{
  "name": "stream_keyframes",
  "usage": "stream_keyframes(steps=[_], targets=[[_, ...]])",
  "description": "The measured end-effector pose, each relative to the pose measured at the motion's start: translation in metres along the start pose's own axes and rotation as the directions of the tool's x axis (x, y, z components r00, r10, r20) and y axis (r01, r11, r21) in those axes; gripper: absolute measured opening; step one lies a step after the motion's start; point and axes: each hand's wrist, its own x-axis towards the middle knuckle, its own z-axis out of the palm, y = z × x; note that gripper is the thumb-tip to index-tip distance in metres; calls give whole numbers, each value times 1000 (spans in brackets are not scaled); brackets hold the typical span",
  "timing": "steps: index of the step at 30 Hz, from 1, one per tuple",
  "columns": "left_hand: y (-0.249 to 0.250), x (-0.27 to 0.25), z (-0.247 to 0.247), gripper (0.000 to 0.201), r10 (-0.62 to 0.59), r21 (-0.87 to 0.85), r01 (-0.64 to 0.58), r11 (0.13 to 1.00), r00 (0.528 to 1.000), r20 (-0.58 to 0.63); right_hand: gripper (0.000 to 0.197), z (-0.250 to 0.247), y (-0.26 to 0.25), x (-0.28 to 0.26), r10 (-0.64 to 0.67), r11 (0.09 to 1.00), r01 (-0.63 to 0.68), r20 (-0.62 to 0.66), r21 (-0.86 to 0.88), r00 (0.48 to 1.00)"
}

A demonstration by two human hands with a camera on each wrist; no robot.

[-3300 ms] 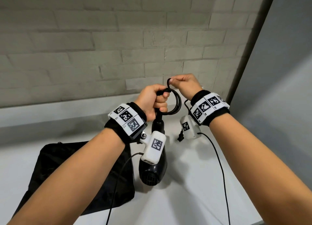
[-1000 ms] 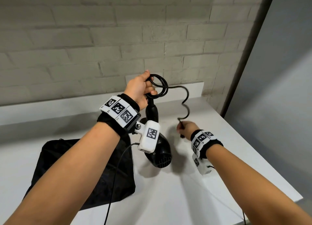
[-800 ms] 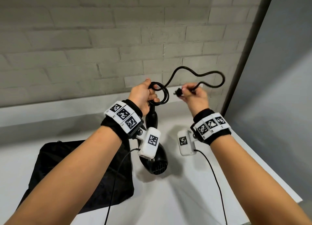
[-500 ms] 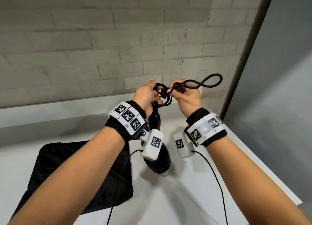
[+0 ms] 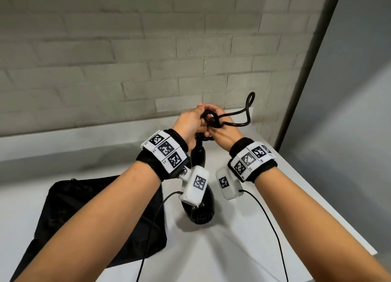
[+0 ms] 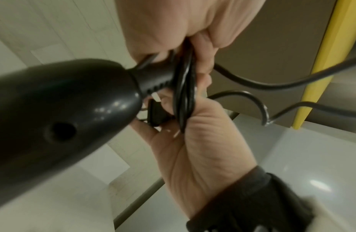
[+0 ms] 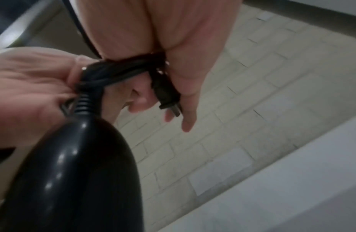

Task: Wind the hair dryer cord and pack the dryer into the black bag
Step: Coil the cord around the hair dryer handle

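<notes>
Both hands meet in the air above the white table [image 5: 243, 250]. My left hand [image 5: 191, 121] grips the wound coil of black cord [image 5: 209, 121] at the handle end of the black hair dryer [image 5: 198, 210], which hangs down from it. My right hand [image 5: 220, 129] is pressed against the coil and holds the plug [image 7: 169, 97], which pokes through the coil [image 7: 117, 69]. The plug [image 6: 157, 114] also shows beside the dryer's ribbed cord sleeve [image 6: 157, 81]. A loose loop of cord [image 5: 247, 112] sticks out to the right. The black bag [image 5: 95, 218] lies flat at the left.
A grey brick wall [image 5: 127, 59] with a low white ledge [image 5: 84, 138] stands close behind the hands. The table's right edge [image 5: 338, 207] drops off beside a dark corner post [image 5: 306, 70]. Thin black cables [image 5: 273, 229] trail from the wrist cameras.
My right hand picked the plug end up from low on the right, brought it to the coil and closed in on my left hand. The loose loop has shrunk.
</notes>
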Motion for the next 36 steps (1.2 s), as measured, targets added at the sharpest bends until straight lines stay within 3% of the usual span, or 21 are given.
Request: stream_keyframes(steps=[4,6,8,10,12,15,16,19,20,21,22,24,27,29,31,34,36], targets=[[-6,0,-3,33,-49,14,49,999,999,-2,50,-2,10,-1,33,999,-33,16,35,999],[-3,-1,-7,35,-54,-14,53,998,998,-23,35,-8,16,-7,-4,1000,6,40,-30,999],[4,-2,-11,37,-35,-56,34,998,999,-27,31,-19,26,-14,44,991,-39,39,-124,998],[14,-4,-15,36,-25,-115,24,993,1000,-2,27,-31,43,-18,87,938,-74,23,-339,996],[23,-6,-20,38,-19,-167,26,986,999,40,32,-43,63,-22,196,800,-141,32,-583,980],[31,-9,-23,44,-23,-150,39,988,994,107,43,-59,91,-30,399,678,-341,-64,-651,915],[32,-10,-24,45,-22,-140,37,989,994,110,44,-65,100,-31,485,615,-411,-89,-673,870],[33,-12,-25,45,-19,-122,29,992,996,83,37,-71,106,-37,733,361,-542,-128,-759,668],[32,-12,-23,44,-20,-115,29,993,997,78,31,-71,106,-37,746,318,-521,-131,-792,653],[30,-12,-22,42,-19,-109,27,994,997,75,26,-69,102,-35,719,304,-460,-116,-835,685],[29,-12,-19,40,-17,-102,24,994,997,72,21,-66,97,-31,671,318,-409,-101,-855,734],[24,-12,-17,37,-18,-87,25,996,996,84,28,-55,79,-22,601,473,-400,-45,-785,798],[16,-8,-17,32,-42,-74,52,996,991,124,32,-40,43,-16,642,718,-532,133,-449,755],[12,-5,-19,30,-38,-90,51,995,989,141,39,-36,26,-13,559,821,-489,241,-293,794],[10,-2,-21,28,-20,-84,33,996,989,145,48,-32,15,-12,453,887,-399,273,-232,849],[10,-3,-20,28,9,-58,-1,998,989,149,43,-26,13,-10,276,954,-240,208,-182,938],[10,-5,-20,29,19,-38,-13,999,988,150,37,-23,15,-6,221,968,-192,183,-160,958]])
